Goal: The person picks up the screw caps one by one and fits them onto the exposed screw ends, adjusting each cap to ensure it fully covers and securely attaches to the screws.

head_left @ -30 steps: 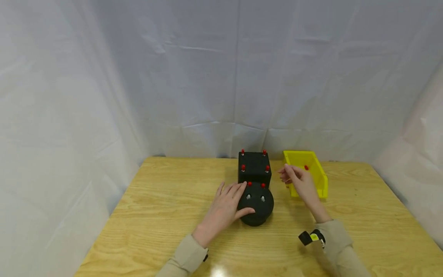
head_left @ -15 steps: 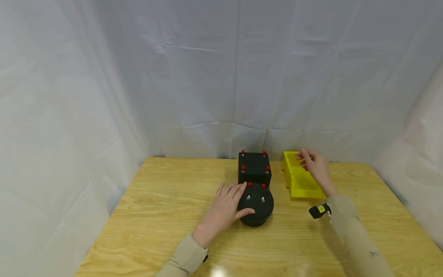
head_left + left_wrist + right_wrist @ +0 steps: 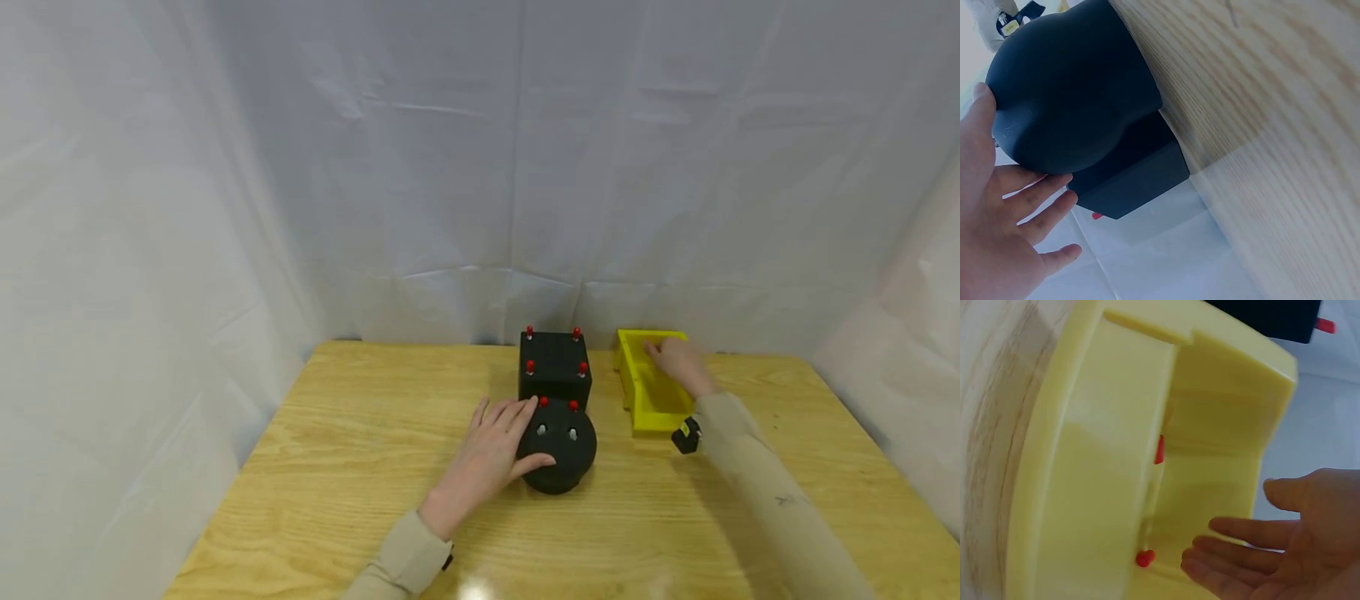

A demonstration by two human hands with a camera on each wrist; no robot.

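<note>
Light wooden worktop with visible grain, boxed in on three sides by pale, wrinkly sheeting hung like a backdrop. Near the back middle, a black square block with little red pegs at its corners, and touching its front side a black round dome piece with two more red pegs at its far edge and two small pale marks on top. Left hand resting against the left flank of the dome, fingers straight and spread over the top edge, thumb laid along the front, nothing pinched, just flat contact. Right of the block, a yellow bin, standing just apart from the black pieces. Right hand reaching down inside the bin from the near side, sleeve running back over the rim, small black wrist unit just beside the bin's front corner. From the right wrist view: fingers relaxed and slightly spread, holding nothing, hovering over the bin floor. Two loose red pegs in there, one just beside the fingertips at the wall, another farther along the same wall, well apart from the hand.
</note>
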